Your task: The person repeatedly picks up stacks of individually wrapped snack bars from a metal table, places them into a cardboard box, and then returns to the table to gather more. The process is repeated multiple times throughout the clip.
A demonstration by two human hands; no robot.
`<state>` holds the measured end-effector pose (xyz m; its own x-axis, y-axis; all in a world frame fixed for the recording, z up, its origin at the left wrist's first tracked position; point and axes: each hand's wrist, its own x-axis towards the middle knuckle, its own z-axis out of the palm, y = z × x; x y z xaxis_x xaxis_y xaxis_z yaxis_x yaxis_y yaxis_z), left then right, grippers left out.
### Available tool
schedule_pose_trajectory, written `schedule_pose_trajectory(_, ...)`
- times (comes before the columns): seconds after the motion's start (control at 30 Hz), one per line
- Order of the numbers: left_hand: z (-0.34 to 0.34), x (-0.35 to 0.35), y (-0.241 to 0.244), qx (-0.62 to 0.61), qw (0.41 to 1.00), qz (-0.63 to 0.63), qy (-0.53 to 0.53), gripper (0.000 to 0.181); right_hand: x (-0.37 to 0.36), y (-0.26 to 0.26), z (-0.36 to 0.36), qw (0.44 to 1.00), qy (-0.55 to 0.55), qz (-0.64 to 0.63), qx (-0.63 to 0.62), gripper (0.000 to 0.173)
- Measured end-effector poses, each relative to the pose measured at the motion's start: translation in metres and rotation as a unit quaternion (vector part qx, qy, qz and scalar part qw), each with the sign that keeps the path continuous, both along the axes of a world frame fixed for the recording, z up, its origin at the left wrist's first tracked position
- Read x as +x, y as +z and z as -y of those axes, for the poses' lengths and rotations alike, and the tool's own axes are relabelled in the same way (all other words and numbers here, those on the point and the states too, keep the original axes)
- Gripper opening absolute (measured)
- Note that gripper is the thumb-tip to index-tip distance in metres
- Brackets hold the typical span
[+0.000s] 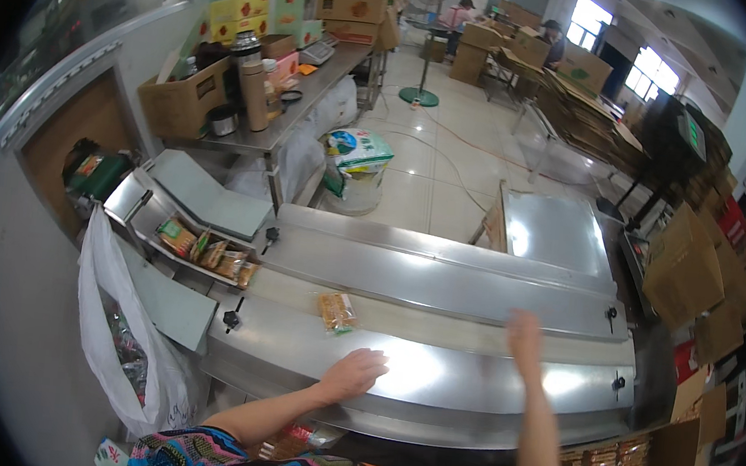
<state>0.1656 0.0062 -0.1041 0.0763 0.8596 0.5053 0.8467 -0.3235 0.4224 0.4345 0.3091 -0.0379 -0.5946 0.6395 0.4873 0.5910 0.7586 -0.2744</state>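
My left hand [354, 374] rests on or just above the near steel side plate of a conveyor, below and right of a clear-wrapped golden snack packet [337, 312]. The packet lies across the near edge of the pale conveyor belt [431, 325]. My right hand [525, 335], blurred, is over the belt towards its right end; whether its fingers hold anything is not clear. Several similar packets [206, 251] lie in the metal chute at the belt's left end.
A white sack [95, 287] hangs at the left. An open carton [668, 457] with stacked packets stands at the lower right. A steel table [312, 92] with boxes and flasks is beyond the conveyor. Two people work among cartons far back.
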Motion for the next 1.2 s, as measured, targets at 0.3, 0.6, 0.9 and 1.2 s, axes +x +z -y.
schedule_pose_trajectory(0.3, 0.004, -0.001, -0.001, -0.014, 1.0, -0.004, 0.008, 0.034, -0.15, -0.053, 0.146, 0.993, 0.083, -0.035, -0.08, 0.017)
schedule_pose_trajectory(0.6, 0.003, -0.002, 0.009, -0.035, 0.999, -0.002, -0.005, 0.032, -0.147, -0.063, 0.142, 0.992, 0.061, -0.057, -0.094, 0.021)
schedule_pose_trajectory(0.9, 0.0, 0.001, 0.01, -0.015, 1.0, 0.01, 0.003, 0.031, -0.147, -0.073, 0.141, 0.99, 0.061, -0.072, -0.103, 0.021)
schedule_pose_trajectory(1.2, -0.002, 0.008, 0.018, -0.008, 1.0, 0.002, 0.008, 0.033, -0.141, -0.073, 0.14, 0.99, 0.051, -0.078, -0.101, 0.019)
